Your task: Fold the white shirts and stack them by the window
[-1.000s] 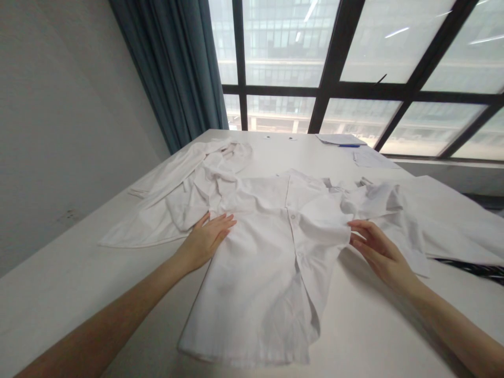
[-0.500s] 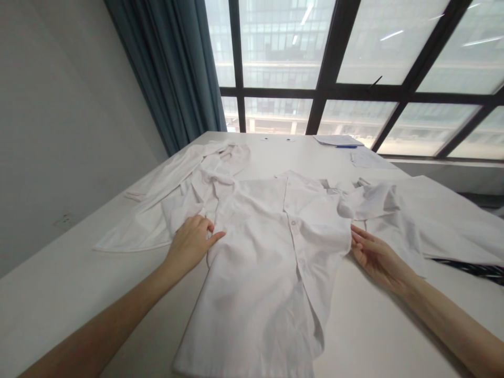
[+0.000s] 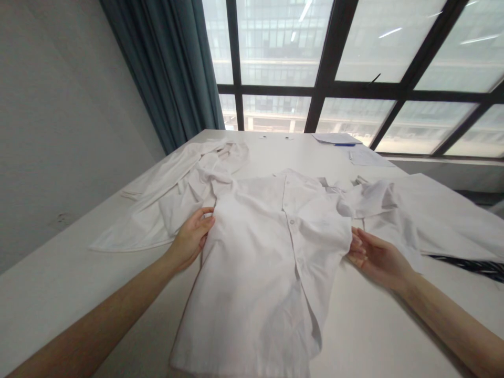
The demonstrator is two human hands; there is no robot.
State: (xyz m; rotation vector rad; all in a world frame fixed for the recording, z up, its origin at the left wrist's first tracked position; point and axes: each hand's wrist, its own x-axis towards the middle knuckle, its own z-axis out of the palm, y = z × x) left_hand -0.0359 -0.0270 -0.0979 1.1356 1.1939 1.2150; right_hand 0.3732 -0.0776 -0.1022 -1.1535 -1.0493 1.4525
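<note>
Left hand (image 3: 192, 237) grasps the left edge of the white shirt (image 3: 268, 252), thumb on top. My right hand (image 3: 380, 258) has its fingertips at the shirt's right edge; whether they pinch it I cannot tell. Shirt lies between both hands on the table (image 3: 59, 273), buttons up.

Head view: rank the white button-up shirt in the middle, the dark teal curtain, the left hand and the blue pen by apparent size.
1. white button-up shirt, though nearest the camera
2. dark teal curtain
3. left hand
4. blue pen
</note>
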